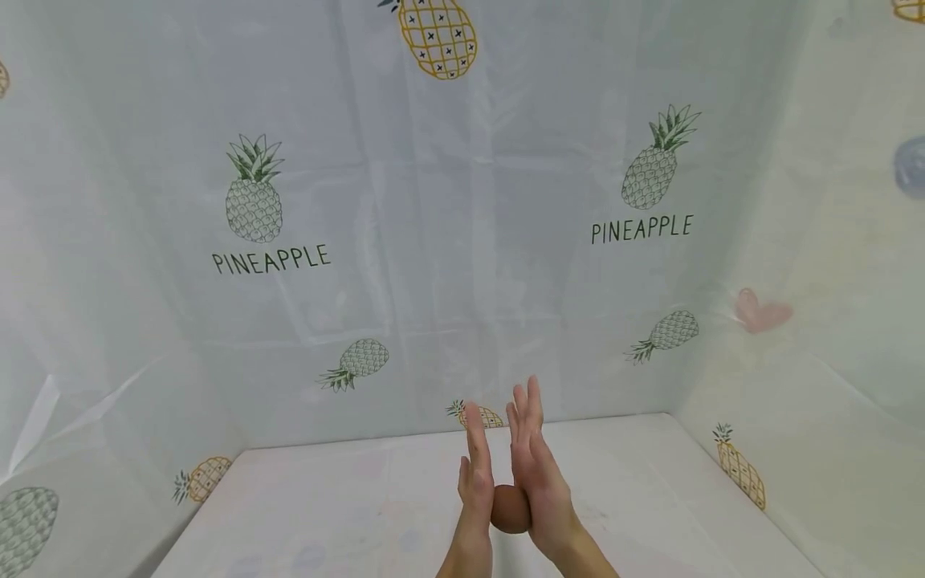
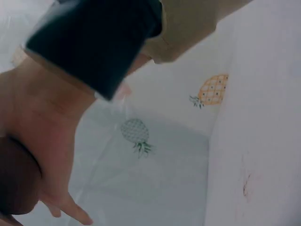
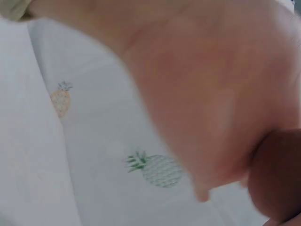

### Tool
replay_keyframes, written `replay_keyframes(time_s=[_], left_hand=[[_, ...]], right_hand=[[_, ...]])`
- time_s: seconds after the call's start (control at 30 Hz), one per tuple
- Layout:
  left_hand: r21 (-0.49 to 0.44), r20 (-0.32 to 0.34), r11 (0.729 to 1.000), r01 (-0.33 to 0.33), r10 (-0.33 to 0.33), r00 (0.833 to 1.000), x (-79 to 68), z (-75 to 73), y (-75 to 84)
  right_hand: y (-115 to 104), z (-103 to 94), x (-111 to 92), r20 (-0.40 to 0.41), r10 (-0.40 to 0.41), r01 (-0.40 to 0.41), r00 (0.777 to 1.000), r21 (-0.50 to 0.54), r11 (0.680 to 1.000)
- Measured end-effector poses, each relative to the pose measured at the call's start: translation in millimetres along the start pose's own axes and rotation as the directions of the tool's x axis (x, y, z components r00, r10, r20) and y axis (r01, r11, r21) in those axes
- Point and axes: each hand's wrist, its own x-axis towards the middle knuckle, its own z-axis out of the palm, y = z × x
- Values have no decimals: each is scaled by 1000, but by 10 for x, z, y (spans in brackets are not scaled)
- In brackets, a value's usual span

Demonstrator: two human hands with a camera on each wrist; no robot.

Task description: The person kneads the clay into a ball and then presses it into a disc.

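A smooth, round brown ball [image 1: 510, 509], perhaps of clay, sits between the palms of both hands. My left hand [image 1: 476, 474] stands on its left side with fingers straight and pointing up and away. On the ball's other side, my right hand [image 1: 538, 482] presses its palm against it, fingers likewise extended. The hands face each other above the white tabletop. In the left wrist view the brown ball [image 2: 18, 179] shows at the lower left edge, against a palm. The right wrist view has the ball [image 3: 277, 174] at the lower right, partly cut off.
A white table surface [image 1: 325, 506] lies beneath the hands. Behind it hangs a pale sheet [image 1: 462, 265] printed with pineapples and lettering, and similar sheeting [image 1: 831, 417] closes in the right side. Sheeting [image 1: 94, 321] also covers the left side.
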Motion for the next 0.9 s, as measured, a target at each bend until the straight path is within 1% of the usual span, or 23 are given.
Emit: replay_keyframes(time_s=[0.03,0.13,0.17,0.27,0.37,0.43,0.5,0.63,0.67,0.73,0.8,0.9], left_hand=[[1,4,1000,-9,9,1000,-5,-1,13],[6,-14,1000,3,-3,1000,-1,-47,29],[8,-34,1000,18,-17,999,8,-76,30],[54,-104,998,13,-8,995,56,-198,9],[77,-171,997,4,9,985,105,-313,-27],[84,-192,996,-3,20,981,129,-361,-64],[89,-196,996,-4,22,980,145,-373,-108],[123,-186,992,5,18,982,150,-316,-201],[136,-179,991,5,19,984,146,-290,-219],[132,-153,991,19,1,988,131,-229,-241],[98,-120,994,40,-28,992,101,-157,-240],[46,-55,998,45,-42,998,44,-51,-209]], right_hand=[[30,3,4,-6,18,-18,1000,7,1000],[103,56,5,9,109,-109,994,37,993],[119,87,3,25,143,-144,989,45,989],[147,191,-7,91,224,-229,970,52,972],[143,271,-19,139,248,-255,959,32,966],[118,297,-26,154,237,-242,959,14,970],[69,301,-33,153,214,-217,965,8,976],[-51,268,-45,124,137,-140,983,12,990],[-77,253,-48,114,114,-116,987,14,993],[-118,216,-54,94,66,-67,993,6,998],[-140,166,-57,72,21,-20,997,-6,1000],[-150,83,-53,30,-24,25,999,-30,999]])
